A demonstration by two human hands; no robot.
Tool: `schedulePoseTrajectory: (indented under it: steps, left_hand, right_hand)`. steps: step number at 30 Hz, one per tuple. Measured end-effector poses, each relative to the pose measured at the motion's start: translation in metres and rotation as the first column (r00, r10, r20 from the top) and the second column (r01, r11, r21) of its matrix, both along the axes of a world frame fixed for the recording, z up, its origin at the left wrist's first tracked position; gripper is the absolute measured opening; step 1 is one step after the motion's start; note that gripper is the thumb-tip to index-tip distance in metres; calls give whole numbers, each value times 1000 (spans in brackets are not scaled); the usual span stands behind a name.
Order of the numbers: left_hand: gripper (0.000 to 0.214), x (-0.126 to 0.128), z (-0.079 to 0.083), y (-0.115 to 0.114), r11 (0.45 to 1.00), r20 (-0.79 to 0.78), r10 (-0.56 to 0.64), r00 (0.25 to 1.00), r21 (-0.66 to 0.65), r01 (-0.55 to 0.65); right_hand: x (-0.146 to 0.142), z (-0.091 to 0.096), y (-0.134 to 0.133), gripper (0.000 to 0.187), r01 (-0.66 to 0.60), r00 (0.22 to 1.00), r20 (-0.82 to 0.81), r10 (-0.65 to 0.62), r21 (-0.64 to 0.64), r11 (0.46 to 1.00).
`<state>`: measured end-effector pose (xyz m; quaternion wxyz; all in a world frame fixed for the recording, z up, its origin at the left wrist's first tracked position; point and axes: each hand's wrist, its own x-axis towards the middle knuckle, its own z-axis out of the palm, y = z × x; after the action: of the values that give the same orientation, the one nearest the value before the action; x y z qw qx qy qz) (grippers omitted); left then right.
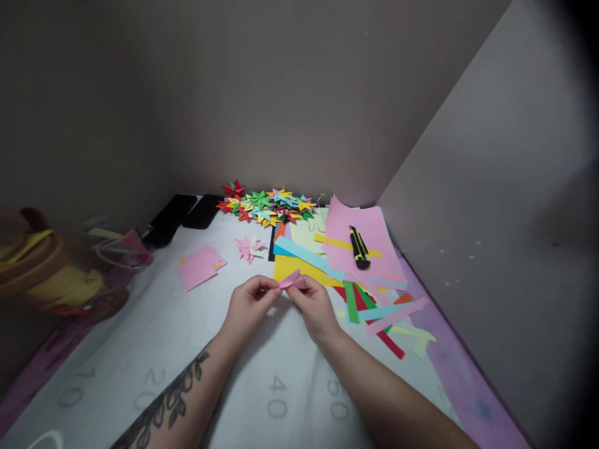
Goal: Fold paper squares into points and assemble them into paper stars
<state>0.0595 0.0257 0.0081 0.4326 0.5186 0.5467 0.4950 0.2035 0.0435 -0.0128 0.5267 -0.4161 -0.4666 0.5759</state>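
A small folded piece of pink paper (291, 280) is pinched between my two hands above the middle of the table. My left hand (253, 300) grips its left end with thumb and fingers. On the other end, my right hand (314, 305) closes its thumb and fingertips. Just beyond the hands lies a pink folded paper star (249, 248). To its left rest pink paper squares (201, 267) with small yellow bits on them. A yellow sheet (299, 268) lies right behind my fingers.
Several colourful paper stars (266, 206) are heaped at the back. A black and yellow box cutter (359, 247) lies on pink sheets (339, 218). Loose paper strips (369, 312) spread at right. Two black phone-like slabs (202, 212) sit back left, near a yellow-brown object (42, 268).
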Motion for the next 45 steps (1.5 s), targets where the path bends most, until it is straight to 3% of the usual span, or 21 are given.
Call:
schedulePoseTrajectory:
  steps: [12, 18, 22, 28, 33, 38, 42, 45]
  left_hand:
    - [21, 11, -3, 0, 995, 221, 76, 972, -75, -61]
    - [16, 15, -2, -1, 997, 186, 47, 981, -75, -34]
    - [16, 15, -2, -2, 997, 151, 39, 988, -68, -29]
    - [16, 16, -1, -4, 998, 136, 65, 989, -27, -62]
    - [13, 17, 4, -4, 998, 77, 47, 996, -43, -44]
    - [12, 14, 4, -2, 996, 70, 27, 997, -81, -22]
    - [19, 9, 2, 1, 986, 142, 108, 984, -139, -88]
    - [26, 9, 0, 3, 972, 248, 210, 946, -162, -173]
  right_hand:
    - [-6, -4, 1, 17, 1, 969, -248, -11, -43, 999]
    - [-13, 1, 1, 19, -35, 921, -388, -31, -161, 986]
    - [-13, 2, 3, 19, 12, 920, -383, -85, -191, 982]
    - [-17, 3, 0, 26, -56, 911, -409, -46, -235, 970]
    - [-11, 1, 7, 31, -8, 877, -455, -153, -333, 943]
    - [10, -3, 26, 27, 114, 868, -436, -236, -287, 951]
    - [22, -1, 35, 26, 187, 862, -419, -285, -260, 947]
    - [14, 2, 27, 30, 91, 876, -444, -188, -231, 969]
